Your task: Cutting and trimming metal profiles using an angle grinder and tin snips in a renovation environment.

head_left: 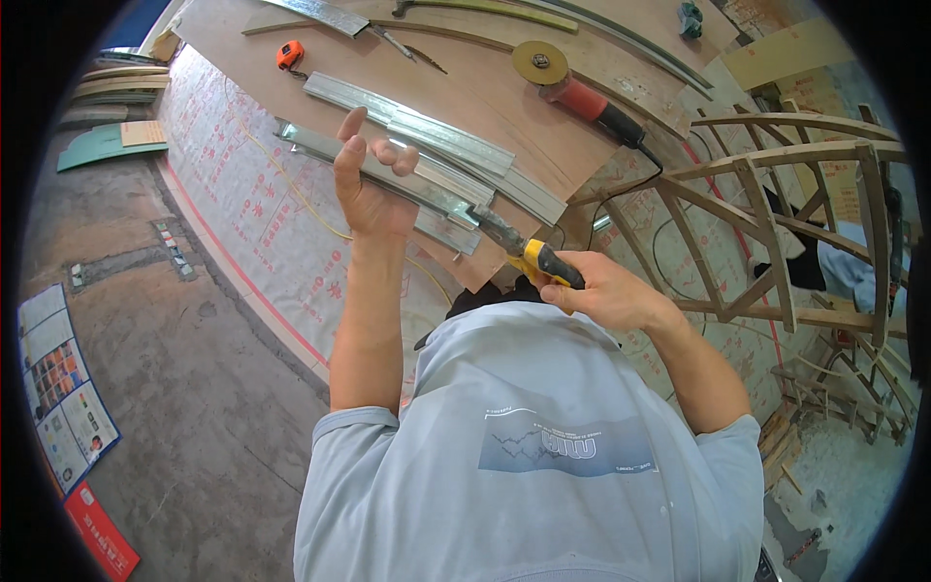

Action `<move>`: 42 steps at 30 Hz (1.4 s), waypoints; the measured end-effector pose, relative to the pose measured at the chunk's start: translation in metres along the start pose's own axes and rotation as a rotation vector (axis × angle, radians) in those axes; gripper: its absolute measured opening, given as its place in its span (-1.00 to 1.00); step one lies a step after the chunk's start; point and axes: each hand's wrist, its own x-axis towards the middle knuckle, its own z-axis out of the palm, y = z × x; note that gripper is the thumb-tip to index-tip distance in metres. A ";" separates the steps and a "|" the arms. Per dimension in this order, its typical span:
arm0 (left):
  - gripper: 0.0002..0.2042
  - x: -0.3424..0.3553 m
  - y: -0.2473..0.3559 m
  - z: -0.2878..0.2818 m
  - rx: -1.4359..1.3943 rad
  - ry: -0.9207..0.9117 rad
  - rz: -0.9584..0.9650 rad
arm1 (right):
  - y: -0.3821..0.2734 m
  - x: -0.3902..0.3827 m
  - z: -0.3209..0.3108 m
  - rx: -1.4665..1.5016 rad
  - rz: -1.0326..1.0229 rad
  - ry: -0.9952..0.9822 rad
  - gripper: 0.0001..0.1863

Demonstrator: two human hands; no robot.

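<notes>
My left hand [376, 189] is closed round a shiny metal channel strip [441, 198], with the thumb and fingertips pointing up. In my right hand [611, 289] are the yellow and black handles of metal snips [536, 258]. Their dark jaws meet the near right end of the strip, close in front of my body. Whether the blades have bitten into the metal is too small to tell. Beneath the held piece, more metal channels [417, 124] lie on a brown board [601, 160].
An angle grinder [578, 97] with a yellow disc lies on the board, its cord trailing right. An orange tape measure [289, 55] and a marker [394, 42] rest farther back. To the right stands a wooden trestle frame [766, 228]. Printed film [254, 194] covers the floor at left.
</notes>
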 end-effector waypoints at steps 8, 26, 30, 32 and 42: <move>-0.62 -0.007 -0.002 0.006 -0.091 -0.081 -0.023 | 0.008 -0.002 0.016 -0.322 -0.229 0.227 -0.72; -0.64 -0.010 -0.008 0.004 -0.085 -0.125 -0.004 | 0.015 -0.006 0.015 -0.269 -0.221 0.245 -0.74; -0.65 -0.013 -0.010 0.002 -0.064 -0.143 0.014 | 0.008 -0.002 0.016 -0.301 -0.075 0.291 -0.74; -0.66 -0.015 -0.012 0.004 -0.030 -0.174 0.036 | 0.018 0.001 0.013 -0.319 -0.074 0.300 -0.77; -0.47 -0.049 -0.053 -0.017 1.088 -0.273 0.083 | 0.042 0.015 -0.022 -0.541 0.204 0.043 -0.67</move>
